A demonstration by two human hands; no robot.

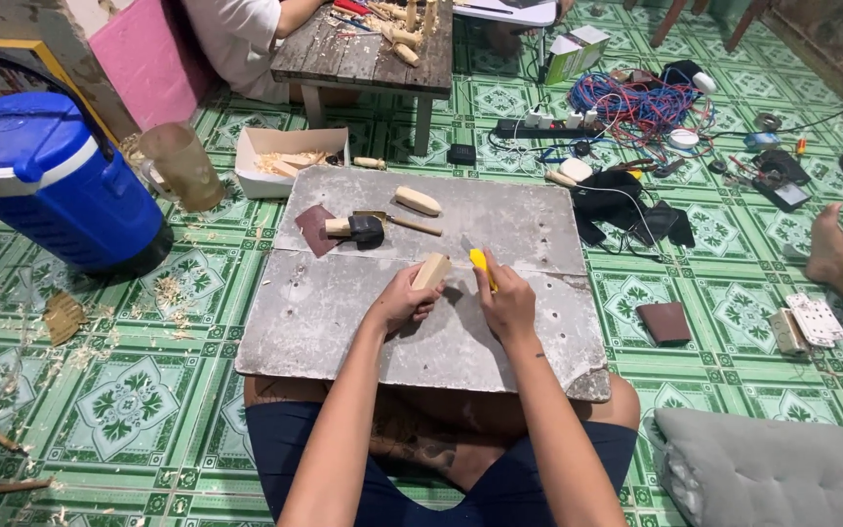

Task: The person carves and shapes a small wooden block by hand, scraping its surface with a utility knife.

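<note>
Head view, what do the hands hold?

— The left hand (402,301) has its fingers wrapped tight around a small wood block (431,270). The block sits near the middle of the grey board (324,322) that lies across the person's lap like a tabletop. The right hand (507,304) has its fingers shut around a yellow knife (481,265), just right of the block. I cannot tell if the blade touches the wood.

— What else is on the board?

— Farther back lies a black mallet (365,230) with a wooden handle, on a brown sheet of sandpaper (316,230). Behind it is another wood piece (418,201), pale and rounded.

— And on the floor?

— A blue cooler (51,185) stands far left, with a cloudy plastic cup (182,166) beside it. A white box (290,156) holds wood bits. Blue and red wires (636,102) lie far right. A grey cushion (763,468) is near right. Another person sits at a low wooden table (373,54) far back.
</note>
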